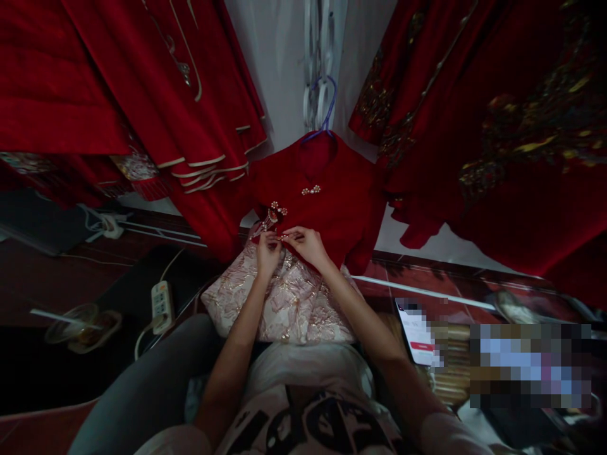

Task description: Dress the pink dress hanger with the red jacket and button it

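A red jacket (332, 202) with a stand collar hangs on a purple hanger (331, 104) in front of me. A beaded clasp (312, 190) sits below its collar, and a beaded ornament with dangling strands (272, 216) is on the side at my left. Near the jacket's lower edge, my left hand (268, 254) and my right hand (307, 245) meet, fingers pinched around a small beaded fastener (283, 237). Its details are too small to make out. Under both wrists spreads a pale pink brocade skirt (289, 297) with gold pattern, lying over my lap.
Red garments (190, 114) hang at the left, and embroidered red garments (516, 126) at the right. A power strip (162, 308) and a plastic bowl (76, 325) are low on the left. A phone (417, 338) lies at the right beside a blurred-out area.
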The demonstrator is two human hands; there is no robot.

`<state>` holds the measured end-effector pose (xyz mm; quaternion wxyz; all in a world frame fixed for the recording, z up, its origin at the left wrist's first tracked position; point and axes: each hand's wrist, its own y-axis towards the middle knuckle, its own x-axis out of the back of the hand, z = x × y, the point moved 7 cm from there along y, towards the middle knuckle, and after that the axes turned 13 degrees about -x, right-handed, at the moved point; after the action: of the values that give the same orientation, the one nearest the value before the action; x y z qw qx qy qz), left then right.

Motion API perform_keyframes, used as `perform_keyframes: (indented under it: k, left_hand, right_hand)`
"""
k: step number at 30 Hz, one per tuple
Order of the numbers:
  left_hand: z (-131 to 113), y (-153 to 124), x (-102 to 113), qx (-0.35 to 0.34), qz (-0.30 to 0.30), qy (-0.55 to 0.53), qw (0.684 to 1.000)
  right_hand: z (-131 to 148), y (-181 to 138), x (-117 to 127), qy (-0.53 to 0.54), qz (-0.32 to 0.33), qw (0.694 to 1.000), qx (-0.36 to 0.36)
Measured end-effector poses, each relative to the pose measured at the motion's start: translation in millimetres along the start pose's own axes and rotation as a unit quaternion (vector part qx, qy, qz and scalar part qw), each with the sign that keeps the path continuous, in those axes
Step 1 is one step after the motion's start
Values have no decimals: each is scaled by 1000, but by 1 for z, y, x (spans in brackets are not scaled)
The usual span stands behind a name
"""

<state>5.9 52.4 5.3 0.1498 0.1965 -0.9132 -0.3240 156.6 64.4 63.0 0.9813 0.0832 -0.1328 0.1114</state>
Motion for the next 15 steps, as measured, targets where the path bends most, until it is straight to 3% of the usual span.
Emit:
perform_keyframes:
  k: [6,12,15]
  left_hand:
    - [11,11,-1,21,15,41,999]
    - [-4,12,-2,-33,4,90,995]
    - [-5,12,-2,-27,10,100,995]
  right_hand:
    - [-23,15,5,-128,-77,989,13]
    - [-29,18,2,-102,-64,993,4]
    - [-28,19,-2,-102,-63,993,12]
